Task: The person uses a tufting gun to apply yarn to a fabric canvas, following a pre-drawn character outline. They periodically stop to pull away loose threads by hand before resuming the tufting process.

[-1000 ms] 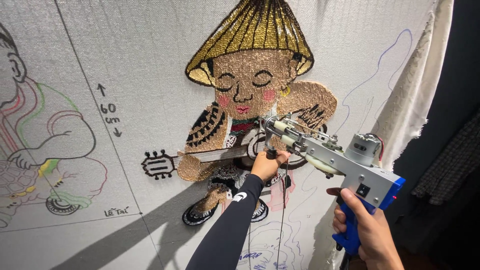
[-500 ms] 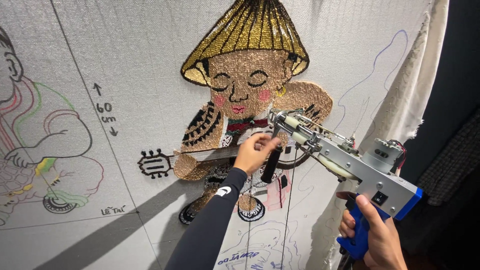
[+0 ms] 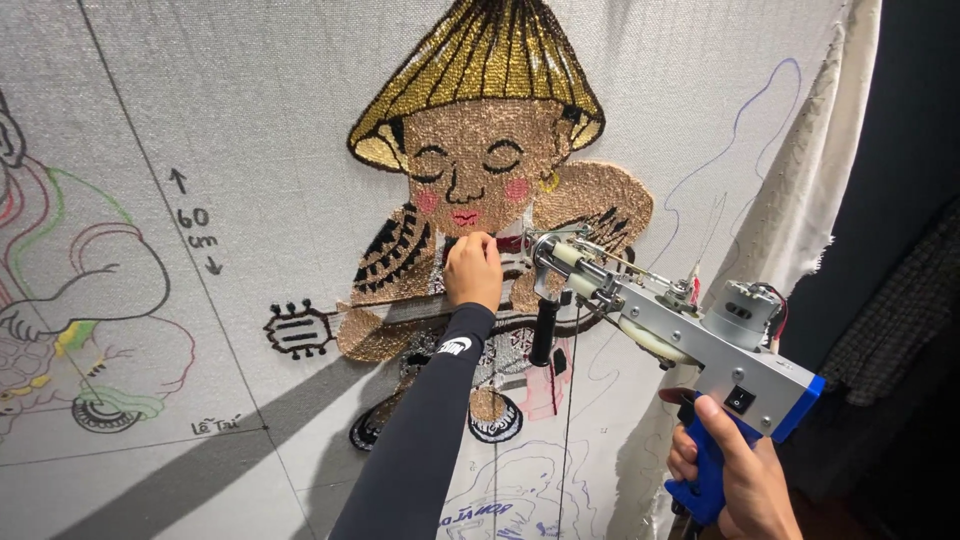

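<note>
Tufting gun (image 3: 690, 340) beside tufted figure (image 3: 480, 200)

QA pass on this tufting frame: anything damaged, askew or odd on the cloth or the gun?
Nothing looks damaged. The backing cloth has a frayed right edge hanging in loose folds. The left hand presses the tufted figure near its collar; the right hand grips the tufting gun, its tip against the cloth.
</note>
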